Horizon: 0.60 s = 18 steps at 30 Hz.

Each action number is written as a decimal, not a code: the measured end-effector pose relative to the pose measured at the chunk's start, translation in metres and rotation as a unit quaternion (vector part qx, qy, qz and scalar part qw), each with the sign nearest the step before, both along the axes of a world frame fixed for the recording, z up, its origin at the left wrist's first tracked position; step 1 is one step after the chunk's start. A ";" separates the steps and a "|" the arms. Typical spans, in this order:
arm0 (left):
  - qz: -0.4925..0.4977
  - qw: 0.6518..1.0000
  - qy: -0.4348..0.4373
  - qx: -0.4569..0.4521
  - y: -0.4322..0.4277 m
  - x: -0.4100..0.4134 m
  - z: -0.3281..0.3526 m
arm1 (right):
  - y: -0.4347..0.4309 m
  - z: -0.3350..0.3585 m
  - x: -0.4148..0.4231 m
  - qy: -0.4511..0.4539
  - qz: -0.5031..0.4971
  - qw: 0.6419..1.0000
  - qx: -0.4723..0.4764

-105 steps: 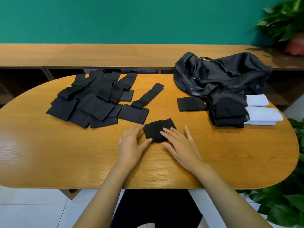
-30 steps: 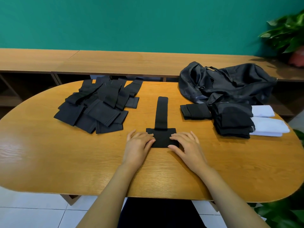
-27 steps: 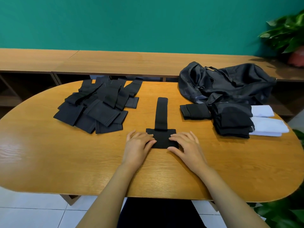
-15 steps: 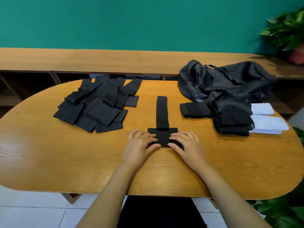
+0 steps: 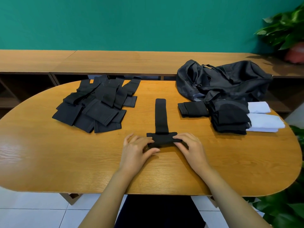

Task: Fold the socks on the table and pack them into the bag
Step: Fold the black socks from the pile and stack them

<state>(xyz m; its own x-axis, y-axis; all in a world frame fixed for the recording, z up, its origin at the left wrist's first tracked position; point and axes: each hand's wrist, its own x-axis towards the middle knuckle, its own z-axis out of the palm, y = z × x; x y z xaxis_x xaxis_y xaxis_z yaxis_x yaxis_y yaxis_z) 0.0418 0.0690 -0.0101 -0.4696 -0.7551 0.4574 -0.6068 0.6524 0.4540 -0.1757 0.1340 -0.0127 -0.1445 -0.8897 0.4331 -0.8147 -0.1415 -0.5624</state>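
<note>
You're pinching the near end of the black sock (image 5: 160, 116) at the counter's (image 5: 49, 162) front middle, left hand (image 5: 137, 149) and right hand (image 5: 193, 148) fingers curling round the fold, so be rolling evenly toward the far tip, edges square.

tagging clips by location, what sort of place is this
Likely a lounge or office: an oval wooden table, a long wooden shelf unit against a teal wall, and a green potted plant.
</note>
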 end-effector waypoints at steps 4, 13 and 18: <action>0.020 1.000 0.013 0.018 0.013 0.007 -0.003 | 0.017 0.001 0.000 -0.039 0.013 0.999 0.006; 0.056 0.963 0.206 0.165 0.026 -0.002 0.013 | 0.032 0.022 0.007 -0.172 -0.034 0.984 0.012; 0.089 0.944 0.233 0.215 0.026 -0.009 0.018 | 0.021 0.023 0.008 -0.206 -0.044 0.977 0.031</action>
<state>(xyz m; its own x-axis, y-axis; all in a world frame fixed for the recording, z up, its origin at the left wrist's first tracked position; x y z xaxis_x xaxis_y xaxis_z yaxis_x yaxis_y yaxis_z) 0.0330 0.0949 0.0075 -0.1403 -0.9662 0.2164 -0.3580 0.2533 0.8987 -0.1676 0.1554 0.0103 -0.3721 -0.8889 0.2671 -0.5243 -0.0362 -0.8507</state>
